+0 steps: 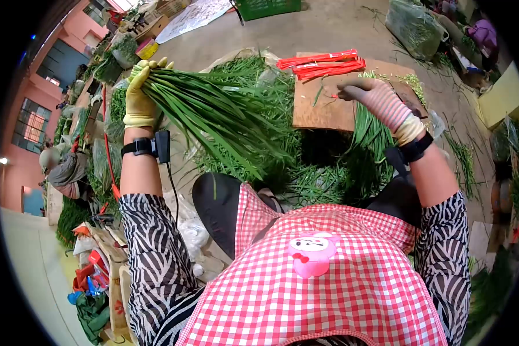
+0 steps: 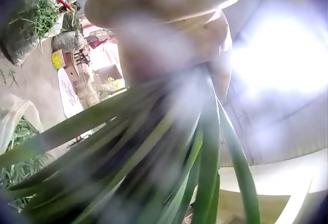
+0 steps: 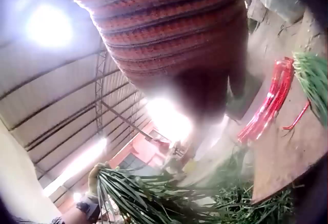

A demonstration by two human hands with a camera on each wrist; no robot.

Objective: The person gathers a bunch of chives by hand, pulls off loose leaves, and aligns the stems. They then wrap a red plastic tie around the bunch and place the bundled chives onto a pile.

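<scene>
1. At ten o'clock, my left hand (image 1: pixel 138 95) grips the green bunch (image 1: pixel 213 109), its leaves fanning toward four o'clock.
2. At one o'clock, red ties (image 1: pixel 331 70) lie on the board (image 1: pixel 308 112).
3. At two o'clock, my right hand (image 1: pixel 380 104) hovers; whether it pinches anything, I can't fairly tell.
4. I'd call this readying the bunch; the next move wants a firm left grip.

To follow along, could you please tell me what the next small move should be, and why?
Probably the left hand should lay its green bunch on the wooden board: the bunch is held aloft, while the board bears red ties and another bunch.
</scene>
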